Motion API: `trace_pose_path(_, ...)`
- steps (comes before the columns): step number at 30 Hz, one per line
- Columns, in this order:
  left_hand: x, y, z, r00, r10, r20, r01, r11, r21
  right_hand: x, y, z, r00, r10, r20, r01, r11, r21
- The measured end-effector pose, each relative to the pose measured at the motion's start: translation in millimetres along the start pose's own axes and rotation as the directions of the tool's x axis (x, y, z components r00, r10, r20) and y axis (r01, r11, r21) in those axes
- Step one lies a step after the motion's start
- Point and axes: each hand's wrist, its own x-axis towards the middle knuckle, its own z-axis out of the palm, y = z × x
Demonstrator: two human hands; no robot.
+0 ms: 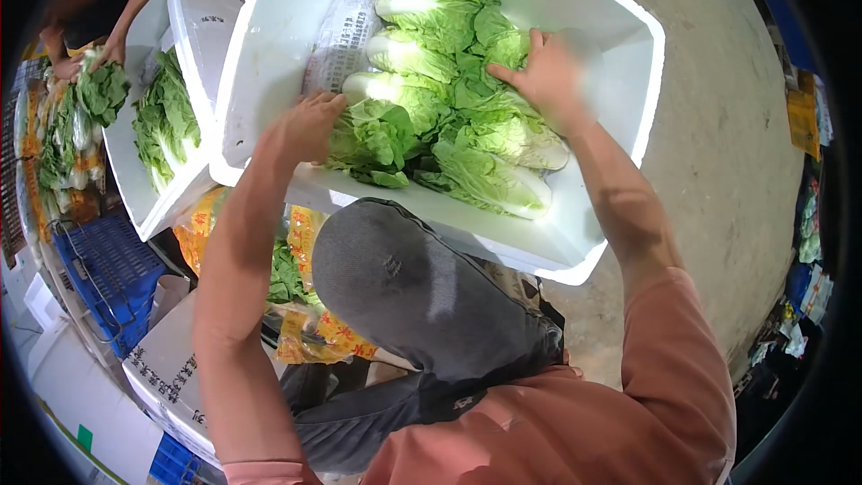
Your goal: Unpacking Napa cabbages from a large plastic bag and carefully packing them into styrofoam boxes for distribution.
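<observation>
A white foam box (633, 81) stands in front of me with several pale-green napa cabbages (426, 52) lying in rows inside. My left hand (310, 127) is at the box's near left, its fingers curled against the leafy end of a napa cabbage (373, 133). At the far right of the pile, my right hand (549, 76) grips another napa cabbage (508, 47), thumb on its near side and fingers round the other. Its remaining fingers are partly hidden. A clear plastic bottle or bag with print (346, 31) lies along the box's left wall, beside the cabbages.
At left, another person's hands (108, 52) hold leafy greens beside a second white box (153, 207) with greens in it. A blue crate (108, 269), a white printed carton (171, 368) and orange-printed plastic bags (305, 337) lie near my legs. Concrete floor (718, 171) extends right.
</observation>
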Motion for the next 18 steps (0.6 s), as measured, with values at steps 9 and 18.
trace_pose_path(9,8.1,11.0,-15.5,0.995,-0.011,0.096,0.019,0.997,-0.08,15.5,9.6,-5.6,0.996,0.061,-0.067,-0.049,0.984,0.17)
trace_pose_path(18,41.6,30.5,-19.6,0.91,-0.208,0.359,0.24,0.97,-0.047,-4.5,-10.4,-11.4,0.863,-0.177,-0.473,0.195,0.981,-0.012)
